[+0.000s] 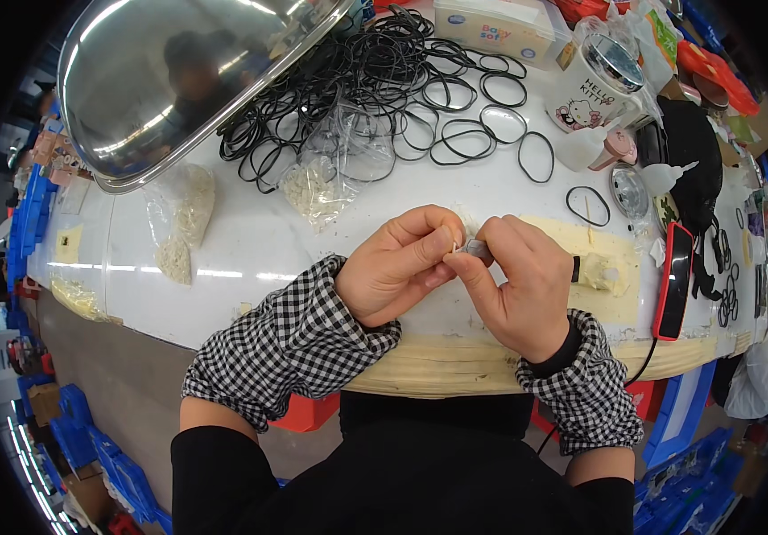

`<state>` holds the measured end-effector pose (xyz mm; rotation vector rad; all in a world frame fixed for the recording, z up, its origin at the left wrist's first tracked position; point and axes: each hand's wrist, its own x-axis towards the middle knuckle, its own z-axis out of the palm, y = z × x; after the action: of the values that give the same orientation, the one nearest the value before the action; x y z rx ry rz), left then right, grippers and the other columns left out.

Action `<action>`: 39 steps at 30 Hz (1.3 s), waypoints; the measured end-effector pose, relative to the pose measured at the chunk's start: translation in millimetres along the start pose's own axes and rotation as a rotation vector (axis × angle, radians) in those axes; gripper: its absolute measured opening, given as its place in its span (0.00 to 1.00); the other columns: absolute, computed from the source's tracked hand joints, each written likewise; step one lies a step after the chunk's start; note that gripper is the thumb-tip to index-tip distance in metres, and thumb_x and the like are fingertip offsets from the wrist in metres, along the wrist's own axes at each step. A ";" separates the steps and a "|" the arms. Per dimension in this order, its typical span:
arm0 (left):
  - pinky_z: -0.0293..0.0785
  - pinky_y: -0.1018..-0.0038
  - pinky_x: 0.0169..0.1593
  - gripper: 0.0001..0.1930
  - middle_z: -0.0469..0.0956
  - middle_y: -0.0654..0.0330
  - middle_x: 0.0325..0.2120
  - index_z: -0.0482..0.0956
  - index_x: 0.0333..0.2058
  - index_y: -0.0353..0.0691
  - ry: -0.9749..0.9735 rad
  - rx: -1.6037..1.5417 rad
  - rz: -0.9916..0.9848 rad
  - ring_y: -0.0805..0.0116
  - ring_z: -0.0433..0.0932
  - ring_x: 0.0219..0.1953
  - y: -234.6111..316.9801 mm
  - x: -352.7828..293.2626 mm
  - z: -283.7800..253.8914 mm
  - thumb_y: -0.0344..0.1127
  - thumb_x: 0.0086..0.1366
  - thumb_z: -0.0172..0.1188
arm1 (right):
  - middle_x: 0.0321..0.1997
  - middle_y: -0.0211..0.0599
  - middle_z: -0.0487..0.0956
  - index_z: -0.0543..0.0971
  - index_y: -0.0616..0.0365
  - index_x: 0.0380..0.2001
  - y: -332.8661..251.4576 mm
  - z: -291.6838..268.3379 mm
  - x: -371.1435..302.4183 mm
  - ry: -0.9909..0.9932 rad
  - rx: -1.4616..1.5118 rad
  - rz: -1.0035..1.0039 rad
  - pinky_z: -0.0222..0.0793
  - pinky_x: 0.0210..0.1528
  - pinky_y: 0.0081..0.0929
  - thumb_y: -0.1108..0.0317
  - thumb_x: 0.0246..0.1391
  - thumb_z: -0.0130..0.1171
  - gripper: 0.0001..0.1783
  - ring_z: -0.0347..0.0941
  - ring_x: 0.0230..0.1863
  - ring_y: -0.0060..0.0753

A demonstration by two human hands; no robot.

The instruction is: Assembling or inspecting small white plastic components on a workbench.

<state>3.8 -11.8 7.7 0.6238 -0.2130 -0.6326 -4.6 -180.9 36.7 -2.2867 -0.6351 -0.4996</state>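
My left hand (402, 266) and my right hand (527, 283) meet above the table near its front edge, fingertips almost touching. Between the right thumb and forefinger is a small grey piece (476, 251), its far side covered by the fingers. The left thumb and forefinger pinch at the end of that piece, on a tiny pale bit too small to name. Beyond the hands lies a clear bag of small off-white parts (317, 187). A big tangle of thin black rubber rings (339, 85) spreads behind it, with single rings lying toward the right.
An upturned shiny metal bowl (179, 80) stands at the back left, near another bag of pale parts (179, 232). To the right are a phone in a red case (674, 281) on a cable, a white lidded cup (594, 85) and a tissue box (500, 31). Tape covers the table edge (437, 366).
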 end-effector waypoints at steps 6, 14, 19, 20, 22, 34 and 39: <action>0.67 0.85 0.37 0.08 0.72 0.65 0.32 0.72 0.38 0.36 0.079 -0.010 0.048 0.80 0.67 0.32 10.7 2.0 -5.2 0.35 0.69 0.50 | 0.16 0.32 0.69 0.70 0.58 0.19 1.3 -7.1 2.9 -0.082 0.116 0.134 0.60 0.18 0.26 0.58 0.48 0.64 0.18 0.67 0.17 0.32; 0.73 0.86 0.39 0.08 0.75 0.60 0.34 0.72 0.40 0.34 0.354 -0.064 0.160 0.78 0.73 0.35 27.5 7.8 -27.6 0.31 0.66 0.52 | 0.26 0.32 0.72 0.75 0.56 0.29 11.7 7.3 -10.0 -0.281 0.072 0.107 0.65 0.23 0.29 0.67 0.47 0.62 0.08 0.71 0.21 0.37; 0.72 0.81 0.42 0.10 0.73 0.61 0.35 0.71 0.43 0.32 0.419 -0.100 0.132 0.74 0.73 0.37 27.1 5.8 -28.7 0.29 0.64 0.52 | 0.28 0.33 0.73 0.76 0.55 0.29 10.0 19.4 -12.7 -0.342 -0.027 0.078 0.67 0.25 0.32 0.68 0.46 0.61 0.07 0.73 0.25 0.40; 0.72 0.81 0.42 0.10 0.73 0.61 0.35 0.71 0.43 0.32 0.444 -0.085 0.121 0.74 0.73 0.38 27.7 6.1 -27.0 0.30 0.65 0.52 | 0.28 0.33 0.73 0.75 0.56 0.29 9.4 20.0 -11.8 -0.345 -0.043 0.073 0.67 0.25 0.32 0.68 0.46 0.61 0.07 0.73 0.25 0.40; 0.72 0.81 0.43 0.10 0.73 0.61 0.35 0.71 0.43 0.32 0.491 -0.055 0.098 0.74 0.73 0.38 27.9 6.1 -21.5 0.31 0.65 0.53 | 0.29 0.33 0.73 0.75 0.56 0.30 9.7 20.2 -11.2 -0.350 -0.068 0.069 0.67 0.25 0.33 0.68 0.46 0.61 0.08 0.73 0.25 0.40; 0.71 0.84 0.39 0.09 0.73 0.64 0.33 0.71 0.41 0.35 0.503 0.137 0.046 0.79 0.71 0.34 25.6 7.6 -17.7 0.34 0.66 0.53 | 0.29 0.36 0.70 0.71 0.57 0.31 8.6 20.9 -14.4 -0.385 -0.172 0.029 0.66 0.24 0.33 0.73 0.46 0.58 0.08 0.72 0.23 0.40; 0.71 0.85 0.39 0.10 0.73 0.64 0.33 0.72 0.42 0.34 0.501 0.183 0.010 0.79 0.71 0.33 25.5 6.9 -13.4 0.33 0.66 0.53 | 0.29 0.39 0.70 0.69 0.59 0.33 14.1 18.1 -12.7 -0.329 -0.072 0.073 0.66 0.25 0.32 0.74 0.47 0.58 0.10 0.71 0.25 0.41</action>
<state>26.6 6.5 12.5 0.9360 0.1965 -0.4321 -3.8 -180.7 10.5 -2.4744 -0.6963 -0.1119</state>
